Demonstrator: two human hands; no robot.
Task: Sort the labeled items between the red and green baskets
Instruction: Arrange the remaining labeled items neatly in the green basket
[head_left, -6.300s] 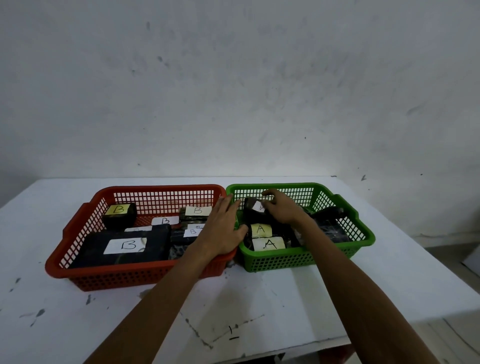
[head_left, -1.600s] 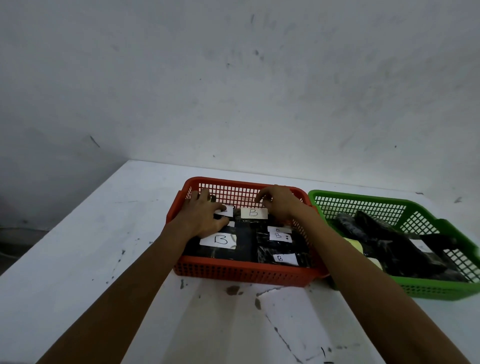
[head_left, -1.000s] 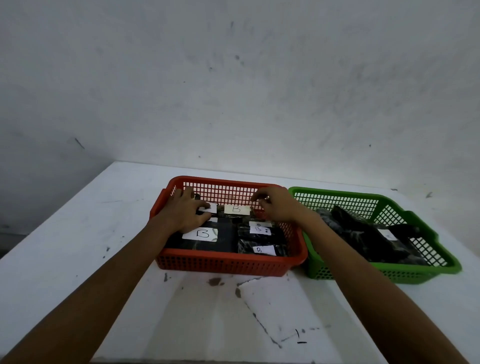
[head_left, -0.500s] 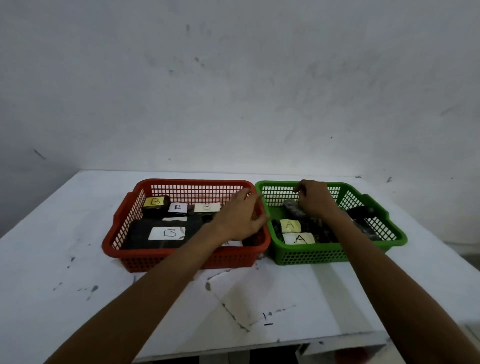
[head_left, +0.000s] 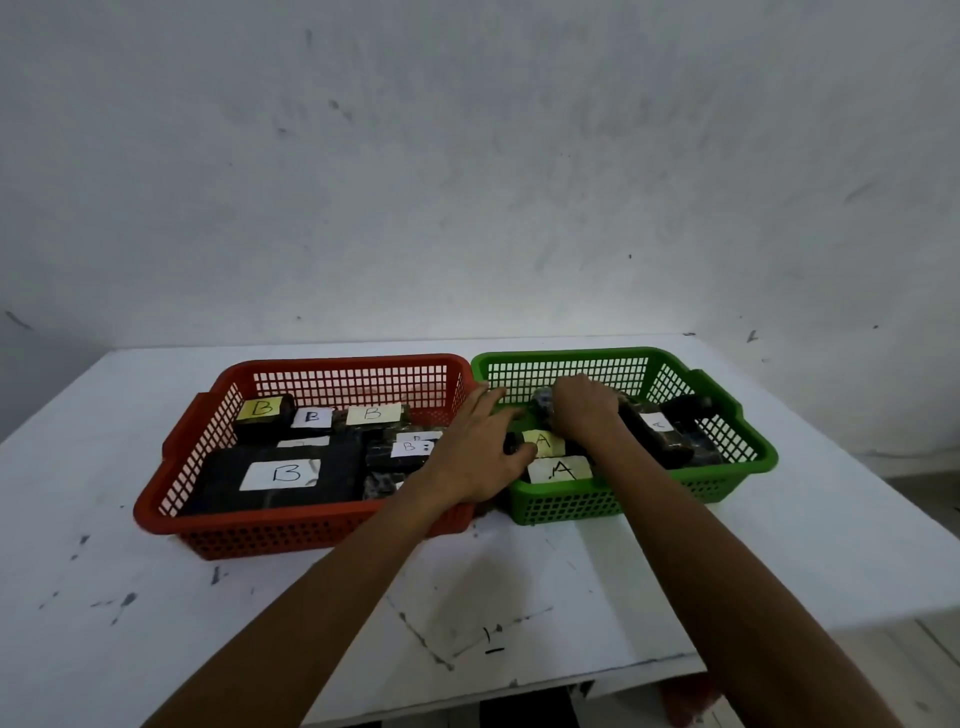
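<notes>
Fingers (head_left: 506, 415) over black A-labelled items (head_left: 558, 470), green basket (head_left: 748, 457)

"B" labels (head_left: 285, 474), red basket (head_left: 208, 530); "A" labels (head_left: 561, 470), green basket (head_left: 571, 506)

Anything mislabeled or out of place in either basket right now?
Nothing stands out. Every readable label in the red basket says B, and those in the green basket say A. Both hands cover part of the green basket, so some labels are hidden.

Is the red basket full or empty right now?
Nearly full. The red basket holds dark items with B labels covering most of its floor; only the back strip looks bare.
</notes>
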